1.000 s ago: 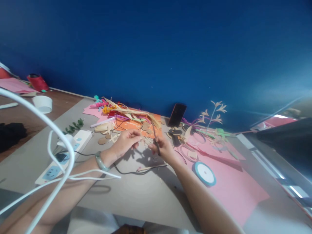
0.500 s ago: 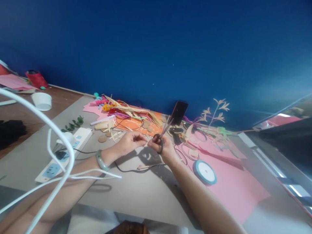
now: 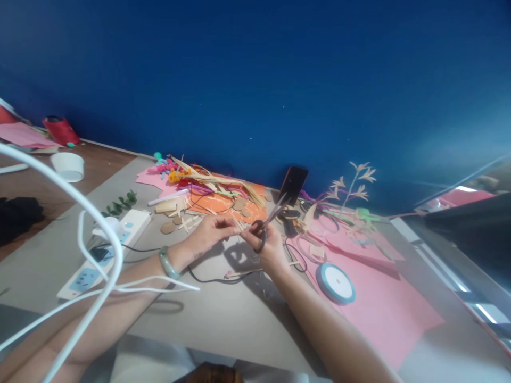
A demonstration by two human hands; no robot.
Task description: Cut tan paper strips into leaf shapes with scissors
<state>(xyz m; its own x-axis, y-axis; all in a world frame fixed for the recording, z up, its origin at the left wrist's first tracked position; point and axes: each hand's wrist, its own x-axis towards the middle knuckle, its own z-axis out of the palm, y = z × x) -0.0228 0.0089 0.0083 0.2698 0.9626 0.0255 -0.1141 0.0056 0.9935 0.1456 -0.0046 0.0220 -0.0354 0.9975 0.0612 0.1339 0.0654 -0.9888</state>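
My right hand [image 3: 268, 243] is closed on a pair of dark-handled scissors [image 3: 266, 225], blades pointing up and to the right. My left hand [image 3: 209, 232] pinches a small pale strip [image 3: 238, 226] right beside the scissors, above the grey table [image 3: 223, 314]. A green bangle [image 3: 167, 264] sits on my left wrist. The two hands almost touch.
A heap of straw strips, pipe cleaners and cardboard discs [image 3: 207, 194] lies on orange paper behind the hands. A phone [image 3: 293, 185] leans on the blue wall. A ribbon spool [image 3: 336, 283] rests on pink paper [image 3: 379, 303]. A power strip [image 3: 107, 250] and white cables [image 3: 80, 250] lie left.
The scissors swung from pointing straight up to tilting up and right, and my right hand turned so the handle loops show. My left hand stayed pinched close by.
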